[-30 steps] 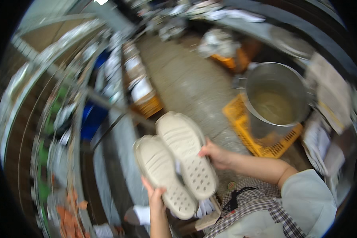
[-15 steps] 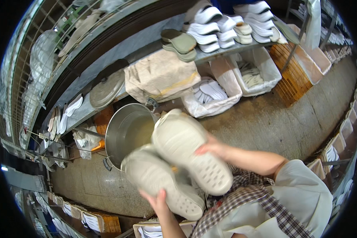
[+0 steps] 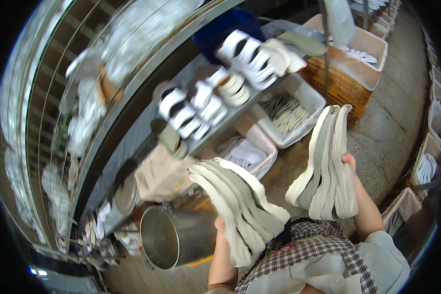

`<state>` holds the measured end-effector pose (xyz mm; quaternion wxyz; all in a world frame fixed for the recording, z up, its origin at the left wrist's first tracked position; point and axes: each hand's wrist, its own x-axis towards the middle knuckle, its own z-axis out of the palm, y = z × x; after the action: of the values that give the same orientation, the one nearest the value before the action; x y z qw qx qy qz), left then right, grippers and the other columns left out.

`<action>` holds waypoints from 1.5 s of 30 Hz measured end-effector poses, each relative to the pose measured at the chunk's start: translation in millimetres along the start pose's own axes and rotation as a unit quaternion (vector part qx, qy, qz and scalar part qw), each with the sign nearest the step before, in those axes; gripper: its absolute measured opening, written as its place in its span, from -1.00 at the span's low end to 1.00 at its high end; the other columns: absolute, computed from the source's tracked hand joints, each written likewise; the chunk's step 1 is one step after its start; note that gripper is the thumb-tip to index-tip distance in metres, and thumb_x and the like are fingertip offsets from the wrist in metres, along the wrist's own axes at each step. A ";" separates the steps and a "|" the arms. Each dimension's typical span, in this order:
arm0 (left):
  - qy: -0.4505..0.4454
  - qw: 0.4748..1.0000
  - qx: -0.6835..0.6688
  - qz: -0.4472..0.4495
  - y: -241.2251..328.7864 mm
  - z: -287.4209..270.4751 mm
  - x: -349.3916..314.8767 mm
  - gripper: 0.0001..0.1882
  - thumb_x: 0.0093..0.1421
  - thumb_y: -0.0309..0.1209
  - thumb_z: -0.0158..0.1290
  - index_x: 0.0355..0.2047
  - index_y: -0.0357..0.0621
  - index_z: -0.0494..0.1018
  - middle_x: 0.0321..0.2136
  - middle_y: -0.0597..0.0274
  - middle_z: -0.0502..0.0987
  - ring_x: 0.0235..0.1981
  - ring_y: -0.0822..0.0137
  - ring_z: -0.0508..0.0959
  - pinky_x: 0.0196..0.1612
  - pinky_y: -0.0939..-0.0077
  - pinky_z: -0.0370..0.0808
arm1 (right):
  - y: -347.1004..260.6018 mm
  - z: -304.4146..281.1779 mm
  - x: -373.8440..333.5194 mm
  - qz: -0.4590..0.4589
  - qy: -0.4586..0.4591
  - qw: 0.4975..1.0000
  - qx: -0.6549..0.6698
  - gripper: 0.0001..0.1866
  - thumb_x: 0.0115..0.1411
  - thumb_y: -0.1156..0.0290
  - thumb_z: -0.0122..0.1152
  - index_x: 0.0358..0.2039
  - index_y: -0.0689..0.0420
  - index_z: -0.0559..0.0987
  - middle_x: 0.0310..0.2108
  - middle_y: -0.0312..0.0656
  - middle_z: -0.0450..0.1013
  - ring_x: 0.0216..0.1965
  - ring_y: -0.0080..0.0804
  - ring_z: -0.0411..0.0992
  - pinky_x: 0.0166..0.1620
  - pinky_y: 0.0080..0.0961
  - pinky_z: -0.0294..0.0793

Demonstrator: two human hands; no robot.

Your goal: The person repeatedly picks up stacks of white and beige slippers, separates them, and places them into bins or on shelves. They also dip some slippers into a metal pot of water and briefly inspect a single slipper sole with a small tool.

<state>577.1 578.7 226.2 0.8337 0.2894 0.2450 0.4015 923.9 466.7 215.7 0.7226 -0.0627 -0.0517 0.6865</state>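
Note:
My left hand point(image 3: 220, 225) grips a stack of several cream and greyish shoe soles point(image 3: 237, 208), seen edge-on and tilted. Most of its fingers are hidden behind the stack. A second stack of similar soles point(image 3: 323, 171) stands nearly upright in my right hand point(image 3: 349, 161), whose fingertips press on its right side. Both stacks are held up in front of my checked apron point(image 3: 299, 255), apart from each other. Left of the left-hand stack is a large steel pot point(image 3: 193, 232) with liquid in it.
White soles point(image 3: 183, 115) and cream ones point(image 3: 235, 89) are piled on a long shelf. Below stand lined bins of soles, one with a pale liner point(image 3: 299, 134). An orange crate point(image 3: 335, 78) is farther right. Wire racking point(image 3: 34, 122) rises on the left.
My view has turned toward the right. Both stacks have swung from bottoms-up over the pot to edge-on, farther right and away from it. My hands still hold them.

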 end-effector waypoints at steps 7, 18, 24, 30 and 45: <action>-0.071 0.874 0.422 0.231 -65.6 121.7 112.9 0.09 -0.07 -0.32 0.28 0.24 -0.28 -0.28 0.12 -0.08 0.11 0.11 0.14 0.22 0.15 0.26 0.16 | -110.0 -23.6 -43.5 -0.131 0.086 0.981 -0.110 -0.31 -0.15 0.39 0.14 0.06 0.34 0.29 -0.09 0.10 0.41 -0.13 -0.05 0.45 -0.05 -0.22 0.48; -0.224 0.771 0.531 0.272 -155.7 164.7 230.1 0.02 -0.16 -0.19 0.31 0.16 -0.35 -0.05 0.05 -0.16 0.16 0.09 -0.04 0.19 0.14 0.09 0.13 | -156.8 -78.6 -128.1 -0.313 0.174 0.931 -0.065 -0.32 -0.14 0.38 0.11 0.06 0.35 0.29 -0.07 0.11 0.40 -0.12 -0.02 0.44 -0.04 -0.19 0.46; -0.415 0.548 0.664 0.293 -213.9 180.6 280.7 0.02 -0.21 -0.34 0.33 0.19 -0.11 -0.07 0.03 -0.10 0.21 0.01 -0.01 0.32 0.09 -0.05 0.17 | -140.6 -122.2 -149.6 -0.381 0.269 0.884 -0.008 -0.36 -0.10 0.36 0.10 0.05 0.36 0.30 -0.08 0.12 0.40 -0.11 -0.01 0.43 -0.04 -0.20 0.45; -0.492 0.525 0.661 0.212 -285.0 121.0 356.7 -0.03 -0.34 -0.33 0.33 0.12 -0.03 0.07 0.03 -0.12 0.20 0.05 -0.16 0.22 0.07 -0.15 0.10 | -95.7 -197.1 -133.9 -0.469 0.378 0.794 0.083 -0.38 -0.05 0.36 0.07 0.05 0.39 0.29 -0.13 0.16 0.43 -0.20 -0.03 0.48 -0.12 -0.20 0.53; 0.082 0.827 0.550 0.086 -312.1 -34.7 580.4 -0.11 0.09 -0.45 0.09 0.26 -0.22 -0.26 0.22 -0.02 0.00 0.17 0.12 0.16 0.22 0.24 0.13 | -210.7 -373.7 110.7 -0.322 0.348 0.880 -0.019 -0.28 -0.11 0.39 0.17 0.10 0.35 0.21 -0.10 0.02 0.38 -0.09 -0.25 0.40 0.00 -0.37 0.39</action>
<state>1043.1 900.3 -112.8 0.4754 0.6856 0.4670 0.2930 1197.5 559.5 -120.3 0.8739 -0.2918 0.1727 0.3482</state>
